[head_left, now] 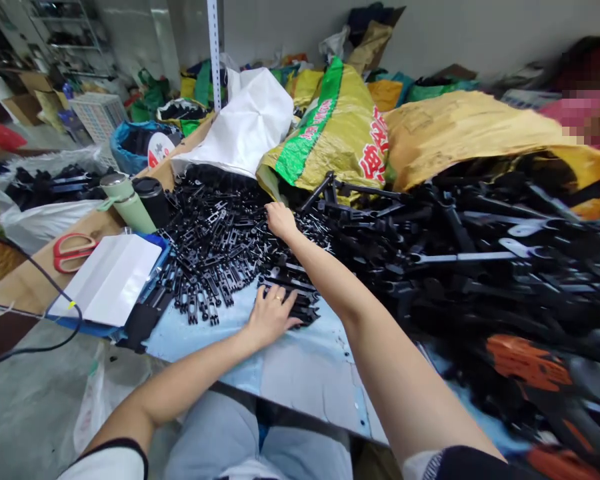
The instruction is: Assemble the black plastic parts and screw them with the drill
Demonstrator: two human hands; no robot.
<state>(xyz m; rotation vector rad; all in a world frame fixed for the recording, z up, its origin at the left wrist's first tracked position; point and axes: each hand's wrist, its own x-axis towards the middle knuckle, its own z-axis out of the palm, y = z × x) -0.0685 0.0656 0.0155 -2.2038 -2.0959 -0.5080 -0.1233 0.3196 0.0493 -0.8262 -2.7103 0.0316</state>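
Note:
My left hand (273, 317) lies flat with fingers spread over a small row of black metal parts (307, 313) with forked ends, on the light blue tabletop (240, 347). Farther forward, my right hand (281, 220) is at the back of a heap of small black slotted parts (220, 233), close to the mouth of a yellow-green woven sack (325, 133). Its fingers are curled in, and whatever they hold, if anything, is hidden. Beyond the small parts, a white sack (255, 110) lies with its mouth toward the heap.
Longer black metal parts (455, 267) pile up on the right, before a tan sack (480, 127). An orange-and-black power tool (535, 373) lies at lower right. On the left are red-handled scissors (75, 252), white paper (113, 277), a green bottle (130, 203) and a black cup (153, 200).

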